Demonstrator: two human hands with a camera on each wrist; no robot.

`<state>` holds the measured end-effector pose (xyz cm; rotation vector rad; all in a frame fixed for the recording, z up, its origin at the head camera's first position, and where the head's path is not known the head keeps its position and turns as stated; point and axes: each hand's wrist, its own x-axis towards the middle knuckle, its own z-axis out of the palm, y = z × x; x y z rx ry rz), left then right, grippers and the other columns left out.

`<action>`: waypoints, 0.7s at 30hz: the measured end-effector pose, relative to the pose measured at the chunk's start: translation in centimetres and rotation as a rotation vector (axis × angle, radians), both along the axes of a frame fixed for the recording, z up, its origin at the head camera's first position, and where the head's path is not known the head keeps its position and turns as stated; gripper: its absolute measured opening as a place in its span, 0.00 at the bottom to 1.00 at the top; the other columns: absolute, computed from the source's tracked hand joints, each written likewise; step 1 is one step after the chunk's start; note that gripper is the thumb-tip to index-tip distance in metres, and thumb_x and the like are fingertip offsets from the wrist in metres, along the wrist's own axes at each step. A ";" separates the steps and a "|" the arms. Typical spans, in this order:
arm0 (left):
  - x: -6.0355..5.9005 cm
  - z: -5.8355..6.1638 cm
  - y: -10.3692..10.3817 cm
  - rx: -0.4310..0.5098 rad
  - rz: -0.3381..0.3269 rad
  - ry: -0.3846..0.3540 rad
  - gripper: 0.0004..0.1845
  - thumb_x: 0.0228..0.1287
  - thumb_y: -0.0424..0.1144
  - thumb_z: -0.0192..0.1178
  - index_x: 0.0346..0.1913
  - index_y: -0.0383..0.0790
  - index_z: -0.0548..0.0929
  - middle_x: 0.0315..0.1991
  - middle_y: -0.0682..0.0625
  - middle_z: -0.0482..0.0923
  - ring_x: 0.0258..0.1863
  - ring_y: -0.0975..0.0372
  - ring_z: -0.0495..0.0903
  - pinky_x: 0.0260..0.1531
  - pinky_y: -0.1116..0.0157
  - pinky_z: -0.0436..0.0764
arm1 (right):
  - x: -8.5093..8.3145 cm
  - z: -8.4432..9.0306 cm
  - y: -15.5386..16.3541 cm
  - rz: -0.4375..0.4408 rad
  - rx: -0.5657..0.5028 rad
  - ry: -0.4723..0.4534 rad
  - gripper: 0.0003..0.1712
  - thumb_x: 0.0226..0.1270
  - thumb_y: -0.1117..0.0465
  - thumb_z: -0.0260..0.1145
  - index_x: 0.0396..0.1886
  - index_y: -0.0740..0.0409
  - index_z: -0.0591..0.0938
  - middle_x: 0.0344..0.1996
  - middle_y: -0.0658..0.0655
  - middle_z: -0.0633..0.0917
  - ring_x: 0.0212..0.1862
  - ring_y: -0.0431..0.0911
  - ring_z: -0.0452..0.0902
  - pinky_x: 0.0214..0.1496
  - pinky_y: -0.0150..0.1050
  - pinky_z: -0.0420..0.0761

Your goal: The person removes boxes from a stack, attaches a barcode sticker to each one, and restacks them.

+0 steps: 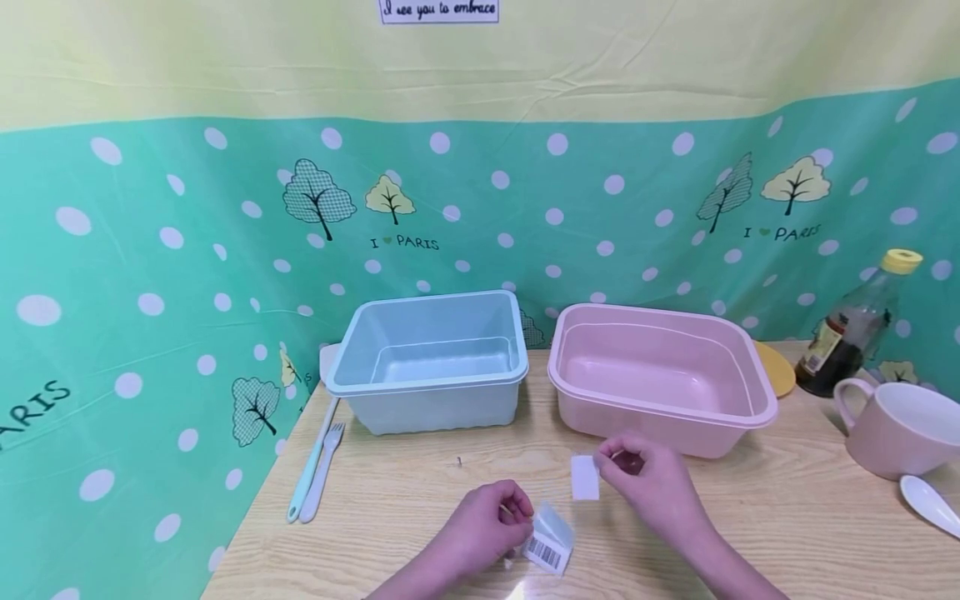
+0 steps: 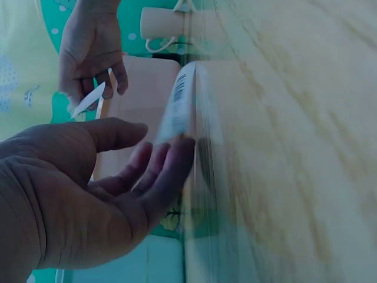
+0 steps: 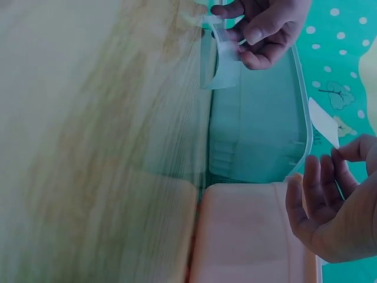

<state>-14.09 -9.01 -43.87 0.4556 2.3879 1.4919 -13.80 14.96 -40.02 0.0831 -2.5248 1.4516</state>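
Note:
My right hand (image 1: 656,487) pinches a small white paper slip (image 1: 585,478) by its edge, between thumb and fingertip, in front of the pink basin (image 1: 660,425). My left hand (image 1: 480,529) is low over the table with its thumb parted from its fingers. At its fingertips is a small clear plastic packet (image 1: 553,527) with a barcode label (image 1: 544,552). In the left wrist view the packet (image 2: 178,109) is blurred and lies just beyond the fingers, with a gap between thumb and fingers.
A blue basin (image 1: 435,408) stands at the back left, beside the pink one. Left of it lie a fork (image 1: 324,475) and a long-handled utensil (image 1: 306,487). At the right are a sauce bottle (image 1: 847,333), a pink mug (image 1: 892,433), a white spoon (image 1: 930,504) and a yellow disc (image 1: 776,371).

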 end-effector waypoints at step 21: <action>0.1 1.4 0.3 0.196 -0.106 0.066 0.05 0.65 0.32 0.67 0.41 0.44 0.84 0.36 0.57 0.82 0.35 0.66 0.80 0.31 0.69 0.82 | -0.1 -1.5 -0.2 0.571 -0.156 -0.215 0.06 0.68 0.62 0.68 0.34 0.61 0.86 0.30 0.52 0.86 0.31 0.45 0.83 0.35 0.38 0.84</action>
